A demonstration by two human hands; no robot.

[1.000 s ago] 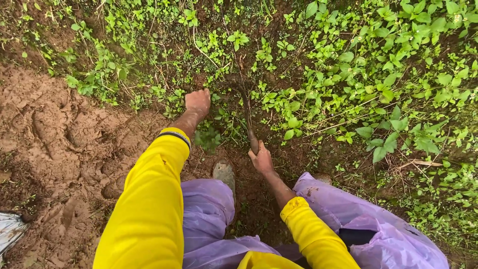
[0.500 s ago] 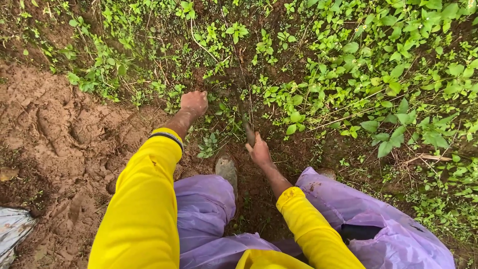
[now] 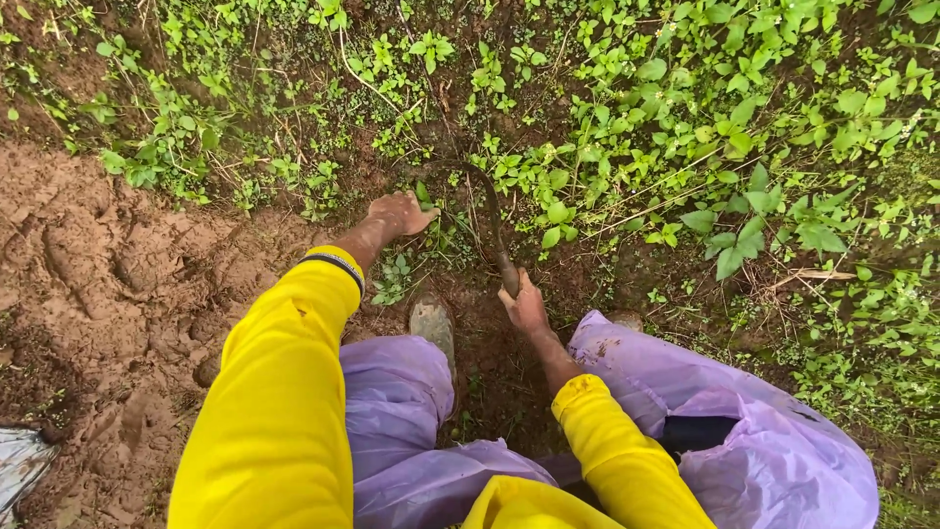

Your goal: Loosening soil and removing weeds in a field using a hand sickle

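My right hand is shut on the wooden handle of a curved sickle. Its dark blade arcs up and left into low green weeds. My left hand, muddy, reaches forward to the weeds left of the blade, fingers down on the plants and soil; I cannot tell whether it grips any stems. Both arms wear yellow sleeves. My knees are covered in pale purple plastic, and a muddy shoe shows between them.
Bare wet brown mud with footprints fills the left side. Dense leafy ground cover spreads across the top and right. A grey-white sheet corner lies at the bottom left.
Both hands have stayed at the same weed patch. The sickle blade has swung a little left among the plants and my left hand has shifted slightly on the weeds.
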